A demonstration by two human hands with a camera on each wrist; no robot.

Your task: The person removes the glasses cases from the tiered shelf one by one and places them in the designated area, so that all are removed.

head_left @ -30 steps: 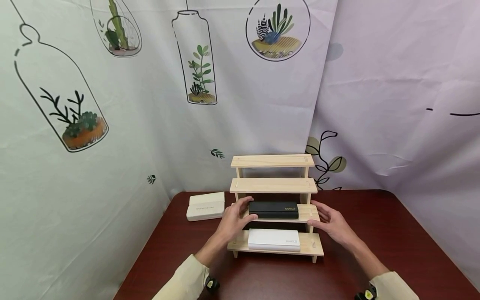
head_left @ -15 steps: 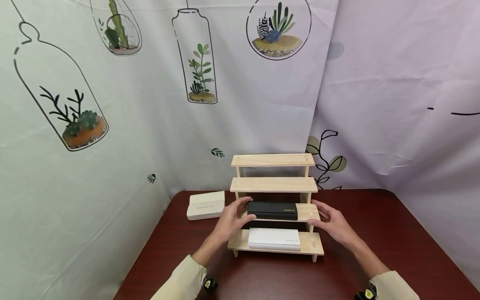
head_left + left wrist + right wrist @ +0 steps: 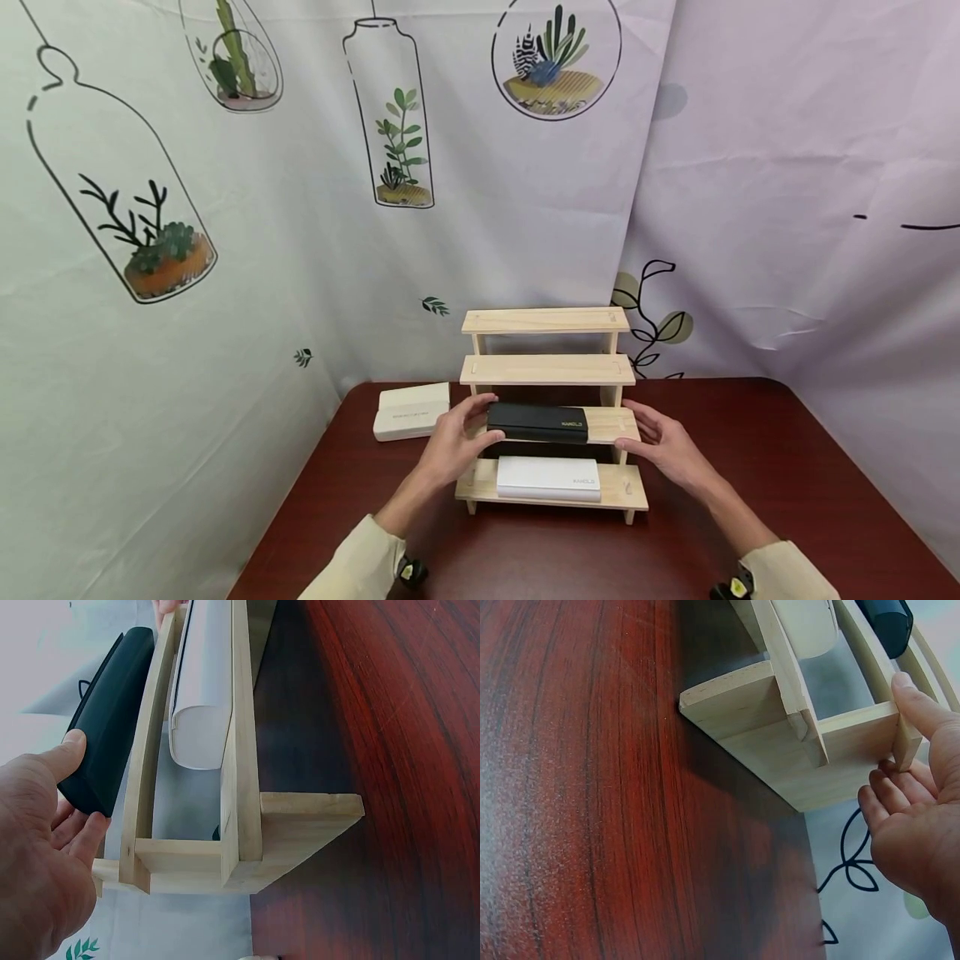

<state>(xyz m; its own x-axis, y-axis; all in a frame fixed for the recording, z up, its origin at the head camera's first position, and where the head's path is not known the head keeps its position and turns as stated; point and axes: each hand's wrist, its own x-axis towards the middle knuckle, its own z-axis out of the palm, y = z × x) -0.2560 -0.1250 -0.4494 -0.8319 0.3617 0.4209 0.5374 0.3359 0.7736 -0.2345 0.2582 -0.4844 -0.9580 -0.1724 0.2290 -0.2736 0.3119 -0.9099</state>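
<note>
A black glasses case [image 3: 537, 422] lies along the second-lowest tier of a pale wooden stepped stand [image 3: 547, 369]. My left hand [image 3: 448, 448] pinches the left end of that case, thumb at the front and fingers behind, as the left wrist view also shows on the dark case [image 3: 112, 724]. At the other side, my right hand [image 3: 670, 450] grips the right end of the same tier. In the right wrist view its thumb [image 3: 909, 688] lies on the board with the fingers beneath. A white glasses case [image 3: 548, 479] sits on the lowest tier.
A cream case [image 3: 412, 412] lies on the dark red table [image 3: 555, 554], left of the stand. The stand's two upper tiers hold nothing. A printed cloth [image 3: 525, 250] hangs behind the table.
The black glasses case has shifted a little to the left along its tier, together with my left hand. My right hand stays where it was.
</note>
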